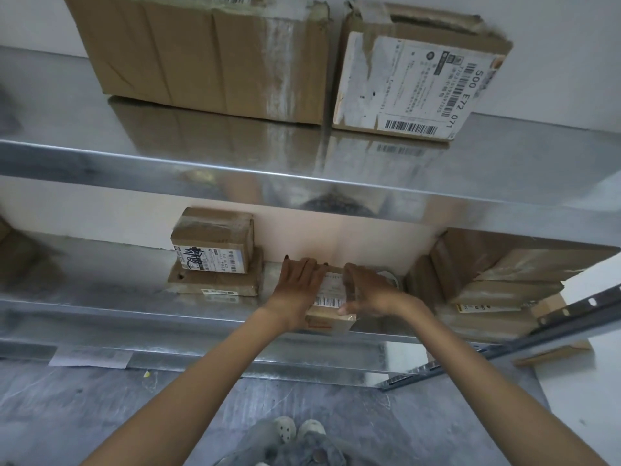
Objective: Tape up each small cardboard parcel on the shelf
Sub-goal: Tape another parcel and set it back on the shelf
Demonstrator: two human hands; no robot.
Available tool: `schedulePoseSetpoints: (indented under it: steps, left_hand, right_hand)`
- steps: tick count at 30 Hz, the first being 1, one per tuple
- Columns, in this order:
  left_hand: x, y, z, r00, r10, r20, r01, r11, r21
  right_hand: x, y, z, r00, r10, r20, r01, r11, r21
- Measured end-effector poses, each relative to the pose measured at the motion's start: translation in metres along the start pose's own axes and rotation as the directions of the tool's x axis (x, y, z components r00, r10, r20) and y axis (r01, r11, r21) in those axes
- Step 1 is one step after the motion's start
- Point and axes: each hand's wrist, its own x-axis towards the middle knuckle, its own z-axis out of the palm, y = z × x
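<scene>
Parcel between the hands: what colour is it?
The parcel is brown cardboard with a white barcode label on top; the head view shows it.

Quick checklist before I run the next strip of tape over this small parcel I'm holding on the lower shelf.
1. Small parcel sits on the lower shelf, near its front edge: ok.
2. Left hand presses flat on the parcel's top: ok.
3. Right hand grips its right side: ok.
4. Tape within reach: cannot tell; only a round object shows behind the right hand.
5. Stacked parcels on the left stand apart from it: ok.
6. Top seam closed: cannot tell, the hands cover it.
</scene>
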Motion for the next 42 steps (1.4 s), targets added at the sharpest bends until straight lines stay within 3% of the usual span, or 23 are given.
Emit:
schedulePoseSetpoints:
  steps: [4,6,8,14,17,19,21,26,29,32,34,37,42]
  left_hand:
    - [0.007,-0.005,-0.019,1.000,-0.002,0.011,0.004,0.978,-0.207]
    - [0.012,-0.016,-0.030,0.999,-0.048,-0.011,0.045,0.975,-0.218]
    - [0.016,-0.025,-0.037,0.998,-0.067,-0.002,0.065,0.980,-0.186]
    - [0.022,-0.021,-0.043,0.995,-0.022,0.102,0.037,0.990,-0.137]
    - [0.018,-0.021,-0.040,0.996,-0.016,0.089,0.028,0.991,-0.132]
    - [0.016,-0.021,-0.036,0.997,-0.018,0.072,0.028,0.990,-0.140]
    - [0.016,-0.020,-0.034,0.997,-0.028,0.066,0.038,0.987,-0.159]
    - [0.013,-0.024,-0.032,1.000,-0.025,-0.013,0.020,0.962,-0.274]
    - [0.002,-0.021,-0.026,0.980,-0.174,-0.092,0.101,0.847,-0.521]
    - [-0.003,-0.015,-0.017,0.849,-0.528,0.006,0.306,0.484,-0.820]
    - [-0.005,-0.014,-0.014,0.813,-0.574,0.097,0.305,0.278,-0.911]
    - [-0.007,-0.015,-0.028,0.788,-0.611,0.077,0.274,0.235,-0.932]
    - [-0.010,-0.016,-0.074,0.793,-0.607,-0.052,0.125,0.246,-0.961]
  right_hand:
    - [-0.003,-0.003,0.001,0.974,0.041,-0.221,-0.028,0.998,0.059]
    - [-0.010,-0.005,0.012,0.905,0.027,-0.425,-0.054,0.997,-0.052]
    - [-0.019,-0.008,0.030,0.839,-0.056,-0.541,-0.059,0.980,-0.192]
    - [-0.028,0.003,0.058,0.809,-0.119,-0.576,-0.002,0.979,-0.205]
    - [-0.016,0.008,0.033,0.855,-0.181,-0.486,0.044,0.959,-0.280]
    - [0.000,0.008,0.010,0.946,-0.126,-0.299,0.043,0.962,-0.270]
    - [0.011,0.005,-0.005,0.991,-0.069,-0.116,0.040,0.971,-0.236]
    - [0.022,0.013,-0.016,0.994,-0.038,0.107,0.025,0.992,0.121]
    - [0.013,0.020,-0.003,0.994,0.045,0.096,-0.076,0.934,0.348]
    - [-0.003,0.016,0.019,0.970,0.213,-0.117,-0.075,0.721,0.689]
    - [-0.012,0.007,0.031,0.904,0.348,-0.247,-0.010,0.597,0.802]
    - [-0.024,-0.007,0.032,0.809,0.479,-0.341,0.092,0.470,0.878]
    - [-0.040,-0.026,0.011,0.728,0.535,-0.429,0.165,0.470,0.867]
